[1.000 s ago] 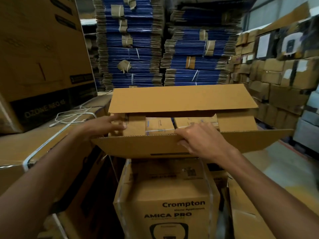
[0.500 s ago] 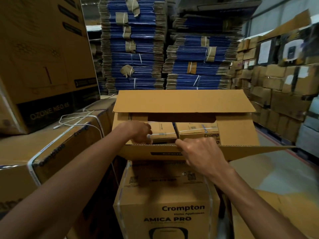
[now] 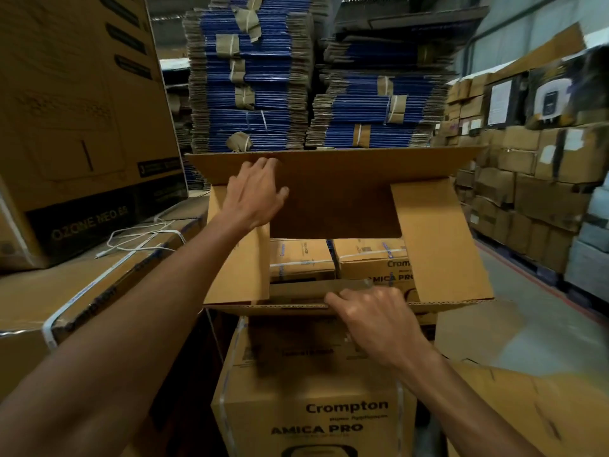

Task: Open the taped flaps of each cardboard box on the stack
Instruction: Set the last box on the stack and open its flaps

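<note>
My left hand (image 3: pixel 253 196), fingers straight, presses the far flap (image 3: pixel 346 169) back. My right hand (image 3: pixel 375 319) grips the near flap (image 3: pixel 290 306) with curled fingers, spreading the box (image 3: pixel 441 245) open.

2 bare hands (image 3: pixel 255 201) (image 3: pixel 379 324) (forearms (image 3: pixel 138 301) bare too)

Opening lies free between left side flap (image 3: pixel 237 268) and right side flap (image 3: pixel 438 245) above inner cartons (image 3: pixel 301 258); raised far flap (image 3: pixel 346 173) blocks behind.
</note>
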Demonstrator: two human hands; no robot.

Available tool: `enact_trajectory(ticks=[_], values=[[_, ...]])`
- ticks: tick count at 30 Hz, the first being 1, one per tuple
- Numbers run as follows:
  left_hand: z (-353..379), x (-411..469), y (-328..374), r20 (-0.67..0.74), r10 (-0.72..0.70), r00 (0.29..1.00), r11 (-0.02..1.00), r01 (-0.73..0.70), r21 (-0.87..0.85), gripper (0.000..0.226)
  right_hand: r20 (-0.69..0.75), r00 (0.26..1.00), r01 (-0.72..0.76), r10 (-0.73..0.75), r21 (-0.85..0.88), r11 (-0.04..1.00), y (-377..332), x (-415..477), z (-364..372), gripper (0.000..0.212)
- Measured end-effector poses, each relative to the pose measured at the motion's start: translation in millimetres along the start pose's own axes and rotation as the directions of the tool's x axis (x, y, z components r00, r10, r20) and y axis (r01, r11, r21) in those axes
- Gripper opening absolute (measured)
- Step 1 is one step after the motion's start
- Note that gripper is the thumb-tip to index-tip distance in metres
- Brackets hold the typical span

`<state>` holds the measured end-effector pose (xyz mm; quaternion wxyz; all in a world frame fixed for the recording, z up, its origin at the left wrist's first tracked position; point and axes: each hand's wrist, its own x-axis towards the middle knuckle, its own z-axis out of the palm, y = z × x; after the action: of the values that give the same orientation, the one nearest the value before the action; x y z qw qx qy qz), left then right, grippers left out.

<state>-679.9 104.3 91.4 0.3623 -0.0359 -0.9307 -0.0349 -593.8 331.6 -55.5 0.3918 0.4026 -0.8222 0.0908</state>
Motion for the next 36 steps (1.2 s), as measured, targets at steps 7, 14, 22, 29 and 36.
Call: enact_trajectory(ticks=[7, 14, 22, 29, 36], values=[[56.5, -38.7, -18.3, 0.339, -0.365, 0.867, 0.931, 0.332, 0.152, 0.124, -0.034, 0.999, -0.012, 0.013, 0.009, 1.000, 2.8, 0.8, -1.8, 0.023], [54.8, -33.7, -36.8, 0.416, -0.396, 0.818, 0.905, 0.424, 0.030, 0.059, -0.072, 0.997, -0.001, 0.003, 0.018, 1.000, -1.0, 5.6, 0.5, 0.025], [-19.6, -39.7, -36.7, 0.291, -0.293, 0.911, 0.834, 0.392, -0.389, 0.099, -0.087, 0.995, -0.048, 0.045, -0.033, 0.998, 17.5, 11.1, 0.6, 0.031], [-23.5, -109.5, -33.0, 0.327, -0.337, 0.883, 0.853, 0.433, -0.291, 0.076, 0.183, 0.977, -0.099, 0.110, -0.068, 0.993, 11.1, 20.0, -12.6, 0.029], [-23.1, -119.4, -32.8, 0.297, -0.334, 0.895, 0.829, 0.429, -0.360, 0.070, 0.837, 0.510, -0.558, 0.197, 0.148, 0.817, 62.1, 70.0, -55.4, 0.051]])
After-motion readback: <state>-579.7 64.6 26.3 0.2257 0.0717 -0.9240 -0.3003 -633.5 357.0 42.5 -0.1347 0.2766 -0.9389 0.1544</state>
